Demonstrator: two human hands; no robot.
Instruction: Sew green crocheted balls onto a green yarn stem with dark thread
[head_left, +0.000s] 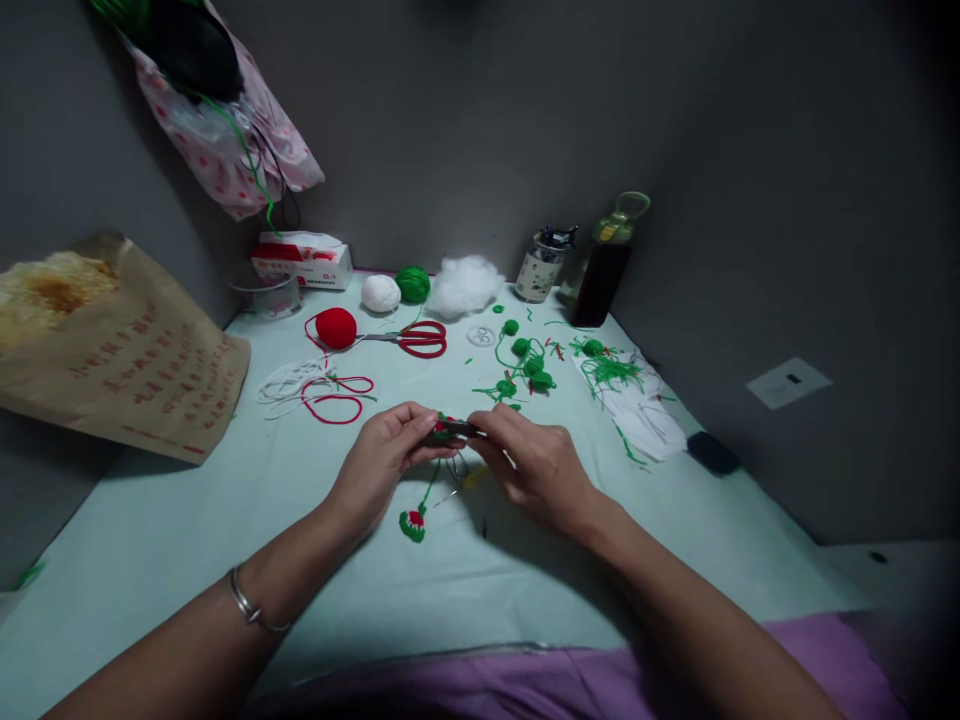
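Observation:
My left hand (386,455) pinches a small green and red crocheted piece (442,428) above the middle of the table. My right hand (529,460) is closed on a small dark tool (461,429), whose tip reaches the crocheted piece; the tool's kind is hard to make out. From the held piece a green strand runs down to a second green, white and red crocheted piece (412,522) lying on the cloth. Under my hands lie a thin needle-like item (445,498) and something yellow (474,477), partly covered.
Behind my hands are red yarn (336,328), red-handled scissors (421,339), white yarn (381,293), green yarn (412,284), stuffing (465,286) and green crocheted balls (534,364). A paper bag (150,360) stands left; a bottle (601,270) and scrap-covered paper (645,425) are right.

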